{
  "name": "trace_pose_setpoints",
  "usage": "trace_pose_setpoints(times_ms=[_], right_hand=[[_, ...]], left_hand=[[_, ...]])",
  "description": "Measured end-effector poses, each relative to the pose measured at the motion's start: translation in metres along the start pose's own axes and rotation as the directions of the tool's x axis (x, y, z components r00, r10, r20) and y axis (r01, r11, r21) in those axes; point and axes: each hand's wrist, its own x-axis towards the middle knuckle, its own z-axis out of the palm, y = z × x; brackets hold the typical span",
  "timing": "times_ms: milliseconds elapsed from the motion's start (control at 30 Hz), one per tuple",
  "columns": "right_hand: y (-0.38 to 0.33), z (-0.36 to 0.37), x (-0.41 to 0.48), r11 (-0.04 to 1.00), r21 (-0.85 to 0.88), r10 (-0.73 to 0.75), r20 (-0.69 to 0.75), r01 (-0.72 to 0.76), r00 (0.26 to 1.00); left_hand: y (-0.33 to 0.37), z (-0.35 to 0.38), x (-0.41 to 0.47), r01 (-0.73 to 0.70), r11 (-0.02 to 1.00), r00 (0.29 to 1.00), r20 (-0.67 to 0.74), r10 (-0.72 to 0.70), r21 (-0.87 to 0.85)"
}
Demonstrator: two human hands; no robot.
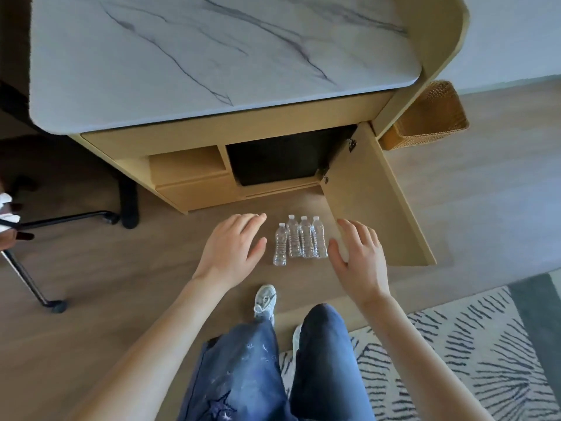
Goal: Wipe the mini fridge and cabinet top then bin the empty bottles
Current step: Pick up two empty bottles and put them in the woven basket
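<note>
Both hands (L, R) spread loose, empty, flanking four bottles upright on floor

Mini fridge dark, details indiscernible. White item cut by left edge. Basket partly behind cabinet.

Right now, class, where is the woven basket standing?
In the head view the woven basket stands on the floor at upper right, beside the right end of the cabinet, beyond the open cabinet door.
</note>
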Motion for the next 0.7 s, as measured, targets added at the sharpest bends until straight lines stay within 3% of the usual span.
trace_pose_setpoints(times_ms=[200,433,700], right_hand=[[0.060,0.109,0.036,0.997,0.034,-0.065,0.008,0.065,0.998],[0.178,0.310,0.048,0.993,0.006,-0.122,0.063,0.122,0.991],[0.318,0.543,0.050,0.949,-0.147,-0.254,0.168,0.279,0.953]], left_hand=[[-0.050,0.106,0.022,0.046,0.998,0.999,-0.028,-0.045,0.037],[-0.139,0.317,0.032,0.081,0.991,0.997,0.003,-0.081,0.103],[-0.245,0.544,0.043,0.028,0.978,0.999,0.014,-0.032,0.209]])
